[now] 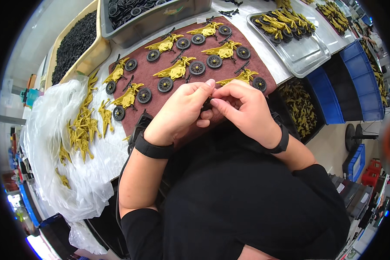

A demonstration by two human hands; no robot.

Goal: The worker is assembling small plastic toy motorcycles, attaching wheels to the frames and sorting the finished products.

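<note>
My left hand (182,105) and my right hand (248,108) meet over the near edge of a maroon cloth (154,71). Both are closed around a small black part (206,105), mostly hidden by my fingers. Beyond them, several yellow toy motorbike bodies (174,68) lie in rows on the cloth, with spoked black wheels (197,67) beside or against them. Thin black pieces (242,66) lie near the bodies. One yellow body (242,76) is just past my right hand, partly covered by it.
Loose yellow parts (83,132) lie on a clear plastic bag (52,143) at left. A cream bin (100,54) of small black parts and a grey bin (160,19) of wheels stand behind. A clear tray (310,54) carries assembled pieces; blue crates (362,78) stand right.
</note>
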